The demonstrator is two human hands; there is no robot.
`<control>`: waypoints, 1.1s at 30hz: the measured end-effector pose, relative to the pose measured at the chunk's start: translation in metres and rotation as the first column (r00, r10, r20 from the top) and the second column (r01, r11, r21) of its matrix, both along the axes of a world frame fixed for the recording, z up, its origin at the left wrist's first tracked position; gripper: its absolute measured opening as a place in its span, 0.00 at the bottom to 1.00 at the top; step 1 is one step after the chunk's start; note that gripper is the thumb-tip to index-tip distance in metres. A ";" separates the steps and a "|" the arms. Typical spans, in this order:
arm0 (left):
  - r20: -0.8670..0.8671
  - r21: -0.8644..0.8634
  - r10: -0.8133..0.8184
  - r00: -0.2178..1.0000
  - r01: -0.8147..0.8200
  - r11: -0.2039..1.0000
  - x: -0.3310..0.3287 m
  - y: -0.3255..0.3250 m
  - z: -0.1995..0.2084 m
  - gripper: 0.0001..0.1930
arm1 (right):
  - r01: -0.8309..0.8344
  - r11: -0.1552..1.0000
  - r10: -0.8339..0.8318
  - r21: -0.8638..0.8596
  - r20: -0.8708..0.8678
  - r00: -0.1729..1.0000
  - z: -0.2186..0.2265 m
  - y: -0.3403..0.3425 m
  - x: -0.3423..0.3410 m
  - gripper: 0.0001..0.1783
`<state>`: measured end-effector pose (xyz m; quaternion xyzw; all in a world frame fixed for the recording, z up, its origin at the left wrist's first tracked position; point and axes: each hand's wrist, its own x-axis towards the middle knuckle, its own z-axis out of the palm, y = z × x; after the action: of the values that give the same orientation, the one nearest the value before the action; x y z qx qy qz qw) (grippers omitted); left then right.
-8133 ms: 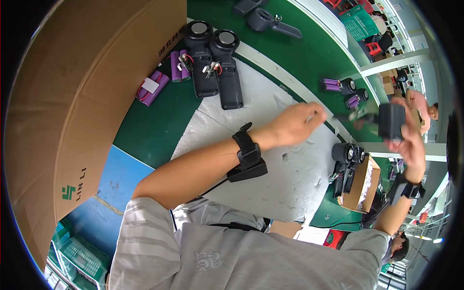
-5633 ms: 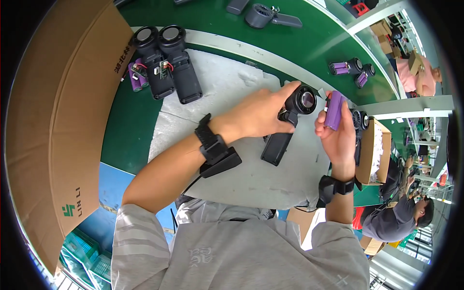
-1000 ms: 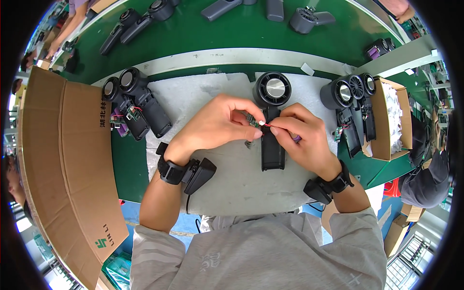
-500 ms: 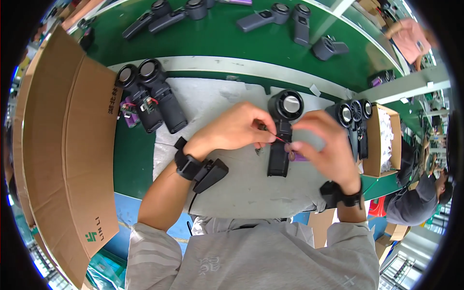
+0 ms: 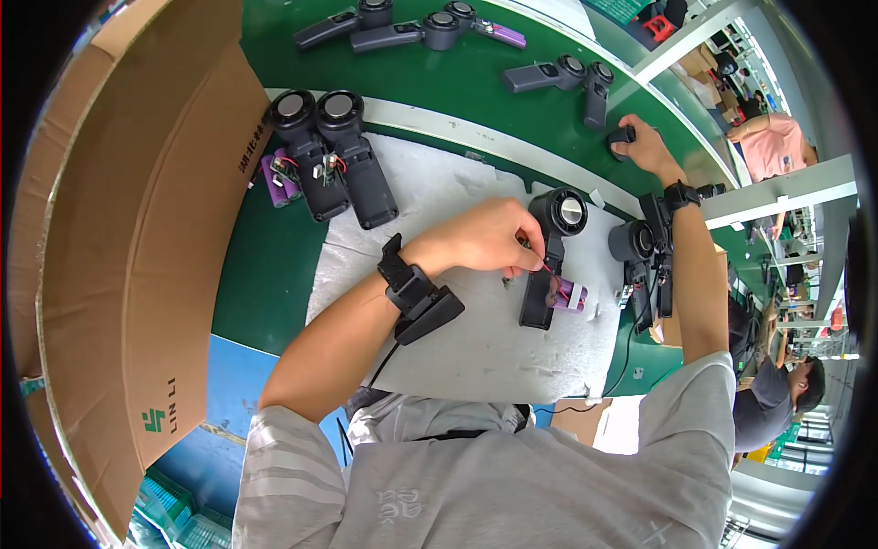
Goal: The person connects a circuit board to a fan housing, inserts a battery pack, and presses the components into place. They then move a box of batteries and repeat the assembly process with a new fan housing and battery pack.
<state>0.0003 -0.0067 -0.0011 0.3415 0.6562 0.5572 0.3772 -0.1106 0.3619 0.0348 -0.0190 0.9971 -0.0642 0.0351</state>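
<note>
My left hand (image 5: 489, 236) is closed in a pinch on a thin red wire (image 5: 549, 268); something small and partly hidden sits under its fingers. The wire runs to purple battery cells (image 5: 572, 295) with a white band, beside the dark handle (image 5: 538, 302) of an opened handheld fan. That fan's round head (image 5: 560, 212) points away from me on the white foam mat (image 5: 439, 357). Far right, my right arm stretches over the green surface, and my right hand (image 5: 651, 148) closes round a dark handheld fan (image 5: 622, 137), mostly hidden by the fingers.
Two opened fans (image 5: 334, 174) and purple cells (image 5: 277, 181) lie at the mat's far left. More fans (image 5: 631, 242) stand at its right, below my right forearm. Several fans (image 5: 439, 32) lie on the green surface (image 5: 457, 73) beyond a white rail. A large cardboard box (image 5: 174, 274) stands left.
My right hand has left the wire and cells and reached far right to the fan on the green surface. My left hand stays pinched on the wire. The view has shifted to the right.
</note>
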 end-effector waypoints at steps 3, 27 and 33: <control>-0.019 0.011 -0.010 1.000 0.010 1.000 0.000 0.004 0.002 0.08 | 0.053 0.990 -0.034 -0.129 0.141 0.989 0.032 -0.030 0.035 0.24; -0.035 -0.048 -0.009 0.999 0.007 0.999 -0.002 -0.002 0.007 0.06 | -0.205 0.890 0.172 -0.407 -0.116 0.978 0.003 -0.188 0.233 0.15; 0.029 -0.006 -0.008 1.000 0.008 1.000 -0.005 -0.007 0.003 0.08 | -0.242 0.719 0.135 -0.652 -0.211 0.968 -0.031 -0.185 0.223 0.06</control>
<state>-0.0045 -0.0133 0.0023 0.3350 0.6508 0.5587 0.3901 0.1125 0.1766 0.0041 -0.1369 0.8989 -0.4141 -0.0421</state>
